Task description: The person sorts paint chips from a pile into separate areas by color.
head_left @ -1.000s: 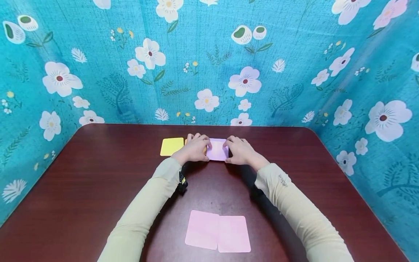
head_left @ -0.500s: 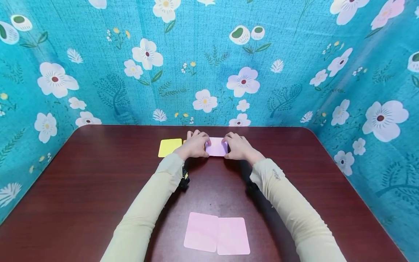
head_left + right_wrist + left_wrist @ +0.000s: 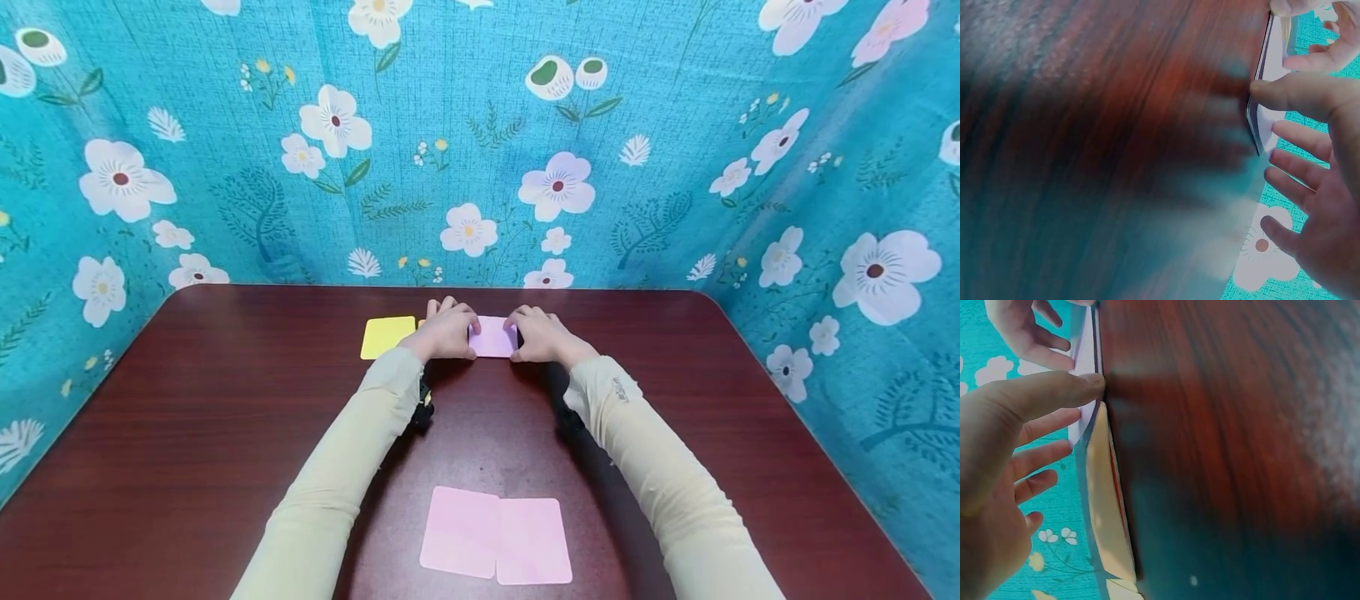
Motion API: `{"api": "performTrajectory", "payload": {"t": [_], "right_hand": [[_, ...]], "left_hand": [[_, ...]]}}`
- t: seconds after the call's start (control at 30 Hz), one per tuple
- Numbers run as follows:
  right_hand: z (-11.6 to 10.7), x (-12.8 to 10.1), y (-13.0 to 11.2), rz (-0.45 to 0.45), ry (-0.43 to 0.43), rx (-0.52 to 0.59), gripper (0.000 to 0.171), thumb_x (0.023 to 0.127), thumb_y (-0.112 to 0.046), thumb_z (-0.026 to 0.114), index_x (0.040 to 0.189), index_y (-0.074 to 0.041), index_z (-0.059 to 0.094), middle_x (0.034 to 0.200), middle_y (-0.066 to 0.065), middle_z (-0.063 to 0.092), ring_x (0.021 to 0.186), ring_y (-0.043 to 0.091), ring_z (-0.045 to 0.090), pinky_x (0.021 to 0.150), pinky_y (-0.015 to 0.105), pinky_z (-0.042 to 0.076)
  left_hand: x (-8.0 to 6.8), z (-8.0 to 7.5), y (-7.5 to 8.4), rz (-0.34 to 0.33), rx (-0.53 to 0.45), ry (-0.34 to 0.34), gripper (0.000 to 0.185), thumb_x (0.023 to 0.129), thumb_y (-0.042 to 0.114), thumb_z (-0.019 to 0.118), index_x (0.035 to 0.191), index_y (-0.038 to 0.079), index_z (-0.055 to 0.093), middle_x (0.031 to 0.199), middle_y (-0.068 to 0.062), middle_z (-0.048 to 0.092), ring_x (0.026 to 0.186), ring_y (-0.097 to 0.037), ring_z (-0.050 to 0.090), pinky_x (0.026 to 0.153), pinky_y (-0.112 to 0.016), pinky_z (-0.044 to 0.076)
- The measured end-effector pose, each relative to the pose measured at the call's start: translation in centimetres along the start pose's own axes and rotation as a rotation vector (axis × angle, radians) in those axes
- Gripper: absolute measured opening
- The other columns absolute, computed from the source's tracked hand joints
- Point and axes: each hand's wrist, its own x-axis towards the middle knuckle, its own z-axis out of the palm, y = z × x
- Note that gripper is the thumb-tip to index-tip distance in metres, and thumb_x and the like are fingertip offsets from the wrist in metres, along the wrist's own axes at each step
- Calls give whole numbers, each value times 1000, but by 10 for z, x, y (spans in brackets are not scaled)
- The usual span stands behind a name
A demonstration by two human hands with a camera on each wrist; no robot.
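A lavender card (image 3: 492, 337) lies near the far edge of the table, between both hands. My left hand (image 3: 446, 332) holds its left side, with the thumb (image 3: 1085, 389) at the near edge and fingers toward the far edge. My right hand (image 3: 542, 337) holds the right side in the same way, its thumb (image 3: 1285, 94) on the near edge. Layered edges show under the lavender top in the right wrist view. Left of it, an orange card (image 3: 1107, 506) is mostly hidden behind my left hand in the head view. Beyond that lies a yellow card (image 3: 387, 337).
Two pink cards (image 3: 460, 532) lie side by side at the front of the dark red-brown table (image 3: 225, 417). A blue flowered cloth (image 3: 420, 167) hangs behind the table and along its sides. Dark wrist straps show under both sleeves.
The lavender card's near edge has moved away from me, nearly level with the yellow card's near edge. Both hands have moved with it and keep their hold. The view has shifted slightly.
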Motion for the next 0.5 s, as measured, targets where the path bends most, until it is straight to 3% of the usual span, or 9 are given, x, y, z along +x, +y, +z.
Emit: {"api": "performTrajectory", "payload": {"t": [0.23, 0.5], "right_hand": [[1, 2, 0, -10, -40, 59, 51, 72, -24, 69, 118, -8, 55, 128, 15, 44, 118, 31, 39, 96, 55, 30], [4, 3, 0, 46, -41, 134, 50, 71, -21, 68, 117, -9, 53, 134, 16, 33, 124, 31, 31, 99, 56, 26]], "left_hand": [[-4, 1, -2, -58, -109, -40, 32, 72, 33, 73, 100, 22, 63, 128, 2, 49, 113, -20, 28, 84, -45, 27], [-4, -1, -1, -32, -54, -66, 36, 73, 34, 70, 104, 19, 59, 128, -3, 46, 114, -22, 29, 90, -44, 19]]}}
